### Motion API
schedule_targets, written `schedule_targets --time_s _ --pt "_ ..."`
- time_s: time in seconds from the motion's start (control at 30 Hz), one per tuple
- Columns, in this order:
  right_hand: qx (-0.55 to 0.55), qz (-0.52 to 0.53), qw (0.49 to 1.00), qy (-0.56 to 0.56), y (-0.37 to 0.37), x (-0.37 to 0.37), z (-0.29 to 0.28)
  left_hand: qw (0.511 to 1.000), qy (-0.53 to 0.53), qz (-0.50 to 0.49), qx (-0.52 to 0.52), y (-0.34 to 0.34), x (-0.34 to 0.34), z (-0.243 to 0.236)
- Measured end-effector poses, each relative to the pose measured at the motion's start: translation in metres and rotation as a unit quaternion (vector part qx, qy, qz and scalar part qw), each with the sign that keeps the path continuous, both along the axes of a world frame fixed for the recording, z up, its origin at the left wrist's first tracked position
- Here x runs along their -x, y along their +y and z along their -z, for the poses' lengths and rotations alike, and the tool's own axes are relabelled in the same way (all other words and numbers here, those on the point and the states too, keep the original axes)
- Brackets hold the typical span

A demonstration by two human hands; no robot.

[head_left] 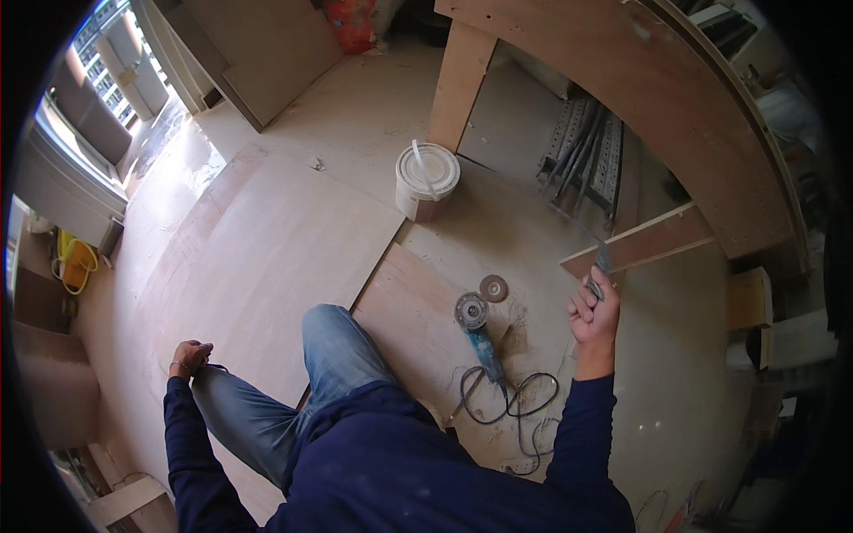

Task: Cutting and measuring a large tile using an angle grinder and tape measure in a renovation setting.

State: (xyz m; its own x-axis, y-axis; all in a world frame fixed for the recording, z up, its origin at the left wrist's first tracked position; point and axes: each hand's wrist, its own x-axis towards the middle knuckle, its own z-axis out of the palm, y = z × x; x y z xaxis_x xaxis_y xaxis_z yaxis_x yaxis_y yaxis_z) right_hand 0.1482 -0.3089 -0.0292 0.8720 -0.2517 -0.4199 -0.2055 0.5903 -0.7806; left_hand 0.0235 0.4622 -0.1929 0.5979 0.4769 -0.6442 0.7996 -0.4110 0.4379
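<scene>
My right hand (595,313) is raised at the right, fingers wrapped round a small grey-green hand tool (603,258) that points upward; its kind is hard to make out. At the left, my left hand (190,356) is beside my bent knee, its fingers curled together, and what they hold, if anything, is too small to name. Between my legs and my right arm lies a blue angle grinder (482,348) with its round head facing up. A loose grinding disc (494,287) rests on the floor just beyond it.
The grinder's black cord (518,415) loops over the floor. Large flat boards (258,258) lie at the left. A lidded white bucket (428,182) stands ahead. A wooden bench (622,98) with metal bars (582,164) under it fills the far right.
</scene>
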Motion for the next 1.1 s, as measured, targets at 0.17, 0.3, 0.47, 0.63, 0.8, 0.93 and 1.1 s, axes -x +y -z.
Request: schedule_targets --time_s 0.17,0.3,0.47,0.63,0.8,0.93,1.1 --pt "-0.022 0.044 0.999 -0.022 0.084 -0.008 -0.038 1.0 -0.029 0.0 -0.01 0.024 0.022 0.026" --pt "0.035 0.106 0.993 -0.034 0.099 0.052 -0.074 0.997 -0.075 0.016 0.028 0.035 0.029 0.047" --pt "0.098 0.07 0.991 -0.056 0.089 0.128 -0.146 0.972 -0.12 0.198 -0.046 0.09 0.049 0.088" --pt "0.134 0.041 0.988 -0.068 0.093 0.194 -0.201 0.973 -0.129 0.187 -0.038 0.11 0.036 0.123" --pt "0.135 -0.012 0.988 -0.08 0.122 0.217 -0.213 0.961 -0.059 0.25 -0.098 0.086 0.026 0.115" --pt "0.098 -0.1 0.983 -0.121 0.144 0.21 -0.204 0.947 -0.096 0.276 -0.134 0.096 0.048 0.101" --pt "-0.004 -0.206 0.972 -0.116 0.2 0.165 -0.153 0.994 -0.052 0.075 -0.067 0.054 0.053 0.049"
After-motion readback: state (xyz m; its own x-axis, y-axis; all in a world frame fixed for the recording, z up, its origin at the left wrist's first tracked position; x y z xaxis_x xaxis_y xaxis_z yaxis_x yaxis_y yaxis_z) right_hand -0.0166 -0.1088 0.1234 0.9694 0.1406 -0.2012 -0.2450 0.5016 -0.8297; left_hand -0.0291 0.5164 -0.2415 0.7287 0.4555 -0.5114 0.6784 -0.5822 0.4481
